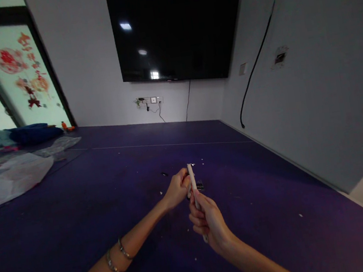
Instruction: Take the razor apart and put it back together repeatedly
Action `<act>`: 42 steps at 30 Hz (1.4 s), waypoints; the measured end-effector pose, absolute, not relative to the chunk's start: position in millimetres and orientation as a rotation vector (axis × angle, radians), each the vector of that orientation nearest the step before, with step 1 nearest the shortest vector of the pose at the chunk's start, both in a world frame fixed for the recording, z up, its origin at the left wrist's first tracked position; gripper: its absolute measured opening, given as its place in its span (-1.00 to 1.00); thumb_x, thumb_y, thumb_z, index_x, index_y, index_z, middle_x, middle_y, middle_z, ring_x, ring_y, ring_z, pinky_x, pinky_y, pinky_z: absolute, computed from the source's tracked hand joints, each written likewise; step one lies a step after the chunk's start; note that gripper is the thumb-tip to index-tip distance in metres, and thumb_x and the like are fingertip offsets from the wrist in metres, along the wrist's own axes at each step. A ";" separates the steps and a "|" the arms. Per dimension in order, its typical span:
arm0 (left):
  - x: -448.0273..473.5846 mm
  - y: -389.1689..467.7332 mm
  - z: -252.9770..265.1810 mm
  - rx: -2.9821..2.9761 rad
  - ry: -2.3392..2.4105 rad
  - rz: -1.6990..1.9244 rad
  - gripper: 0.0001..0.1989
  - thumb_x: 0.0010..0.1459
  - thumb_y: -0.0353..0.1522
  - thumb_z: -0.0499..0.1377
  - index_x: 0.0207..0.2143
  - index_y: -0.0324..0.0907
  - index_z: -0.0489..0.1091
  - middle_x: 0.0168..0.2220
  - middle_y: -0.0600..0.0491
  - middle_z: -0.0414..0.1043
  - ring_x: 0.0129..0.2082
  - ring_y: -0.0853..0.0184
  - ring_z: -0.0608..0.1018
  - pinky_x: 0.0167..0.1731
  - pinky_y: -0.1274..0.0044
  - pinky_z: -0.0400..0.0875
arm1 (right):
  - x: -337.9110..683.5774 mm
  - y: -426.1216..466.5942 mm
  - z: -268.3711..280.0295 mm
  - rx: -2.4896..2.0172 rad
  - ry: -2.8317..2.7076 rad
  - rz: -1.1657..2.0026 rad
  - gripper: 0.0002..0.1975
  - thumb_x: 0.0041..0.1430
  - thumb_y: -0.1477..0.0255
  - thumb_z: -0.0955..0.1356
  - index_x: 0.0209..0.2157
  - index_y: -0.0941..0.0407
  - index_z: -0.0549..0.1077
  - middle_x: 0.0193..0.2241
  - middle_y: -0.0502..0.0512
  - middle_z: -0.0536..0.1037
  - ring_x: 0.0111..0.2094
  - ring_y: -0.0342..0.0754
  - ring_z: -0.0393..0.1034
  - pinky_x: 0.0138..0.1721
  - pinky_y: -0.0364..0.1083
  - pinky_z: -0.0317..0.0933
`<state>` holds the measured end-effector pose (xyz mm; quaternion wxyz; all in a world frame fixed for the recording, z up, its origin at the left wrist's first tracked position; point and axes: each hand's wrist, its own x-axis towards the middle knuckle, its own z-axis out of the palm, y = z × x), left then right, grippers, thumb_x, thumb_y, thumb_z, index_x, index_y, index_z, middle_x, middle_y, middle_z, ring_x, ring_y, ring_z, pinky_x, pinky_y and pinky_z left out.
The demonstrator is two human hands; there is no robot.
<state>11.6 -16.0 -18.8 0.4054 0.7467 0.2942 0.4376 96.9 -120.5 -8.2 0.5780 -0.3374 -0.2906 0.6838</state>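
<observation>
My right hand is closed around a slim white-handled tool held nearly upright. A short shiny crosspiece shows at its top, and its lower end sticks out below my fingers. What kind of tool it is, I cannot make out. Just left of the handle, my left hand is closed, its fingertips pinching something small and pale that is mostly hidden. Both hands meet above the dark purple surface. A small dark, clear-edged item lies just behind the right hand.
Small white scraps and a little black piece lie scattered on the surface. Crumpled clear plastic, white sheeting and dark blue cloth lie at left. A black cable hangs at right, and a television is on the wall.
</observation>
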 end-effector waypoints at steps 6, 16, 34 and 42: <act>11.4 -15.9 -17.7 1.961 0.766 1.136 -0.89 0.09 -0.41 -0.03 -0.43 -0.23 0.26 -0.54 0.15 0.25 -0.56 0.48 0.30 -0.53 0.63 0.18 | 97.5 -119.0 -8.0 -0.736 -0.696 1.544 -0.65 -0.03 0.12 0.34 -0.48 0.10 0.21 -0.76 -0.25 -0.02 -0.76 -0.35 -0.30 -0.77 -0.28 -0.43; 10.8 -22.4 -12.2 1.838 0.705 1.082 -0.89 0.12 -0.39 -0.04 -0.36 -0.21 0.24 -0.57 0.15 0.29 -0.62 0.49 0.31 -0.58 0.63 0.20 | 99.2 -120.2 -7.8 -0.747 -0.699 1.504 -0.65 -0.01 0.13 0.33 -0.51 0.10 0.19 -0.76 -0.25 -0.03 -0.76 -0.34 -0.31 -0.78 -0.28 -0.42; 8.4 -21.9 -11.9 1.797 0.651 1.082 -0.88 0.15 -0.37 -0.06 -0.33 -0.21 0.22 -0.58 0.17 0.28 -0.66 0.50 0.33 -0.62 0.64 0.23 | 101.5 -123.2 -7.6 -0.756 -0.683 1.521 -0.66 -0.02 0.13 0.33 -0.50 0.09 0.19 -0.75 -0.25 -0.04 -0.75 -0.34 -0.31 -0.77 -0.29 -0.43; 3.8 -18.6 -5.4 1.737 0.635 1.103 -0.89 0.14 -0.34 -0.03 -0.34 -0.21 0.19 -0.58 0.17 0.28 -0.70 0.51 0.34 -0.68 0.65 0.25 | 98.8 -128.2 -15.9 -0.832 -0.684 1.588 -0.66 -0.03 0.11 0.33 -0.44 0.08 0.22 -0.77 -0.25 -0.02 -0.75 -0.33 -0.29 -0.77 -0.30 -0.40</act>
